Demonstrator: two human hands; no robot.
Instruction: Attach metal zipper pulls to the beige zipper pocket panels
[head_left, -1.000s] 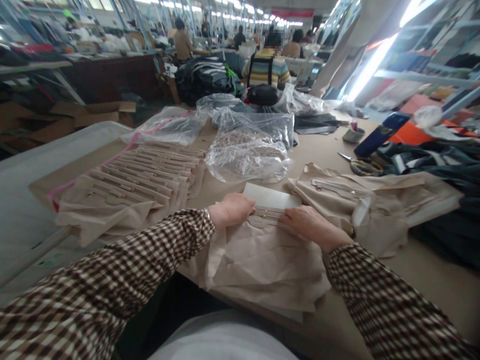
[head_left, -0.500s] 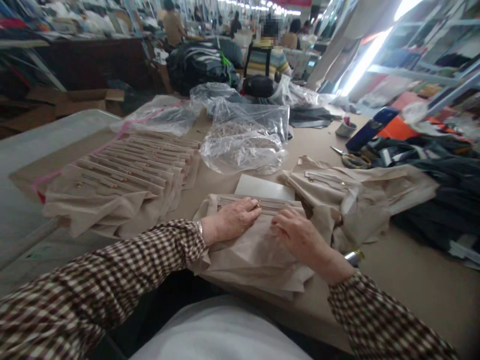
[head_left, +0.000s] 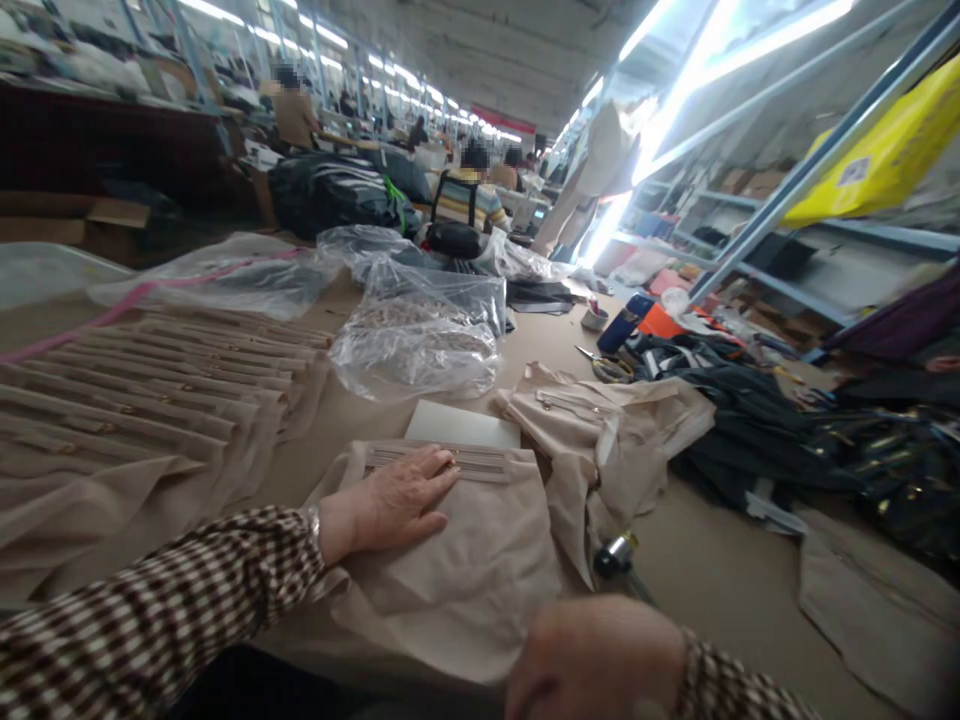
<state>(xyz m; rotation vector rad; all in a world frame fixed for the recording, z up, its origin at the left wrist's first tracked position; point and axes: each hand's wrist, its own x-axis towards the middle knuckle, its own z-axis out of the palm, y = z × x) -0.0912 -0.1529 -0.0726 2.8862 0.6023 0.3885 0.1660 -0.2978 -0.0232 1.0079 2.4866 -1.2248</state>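
Note:
My left hand [head_left: 397, 502] lies flat, fingers stretched, on a beige fabric piece [head_left: 472, 560] with a zipper strip [head_left: 480, 462] along its far edge. My right hand [head_left: 592, 655] is pulled back close to the camera at the bottom of the view; only its back shows and its fingers are hidden. A small metal-tipped tool [head_left: 615, 556] lies on the table just beyond it. A white card [head_left: 461, 426] sticks out from under the fabric's far edge.
A row of overlapped beige zipper pieces [head_left: 150, 390] fills the left. Clear plastic bags [head_left: 420, 335] sit behind. A loose beige pile [head_left: 600, 420], scissors [head_left: 604, 368], a blue bottle [head_left: 626, 320] and dark garments [head_left: 750, 420] lie right. People work in the background.
My right hand has left the fabric and drawn back toward me. The left hand stays flat on the piece. The view has tilted up and swung right.

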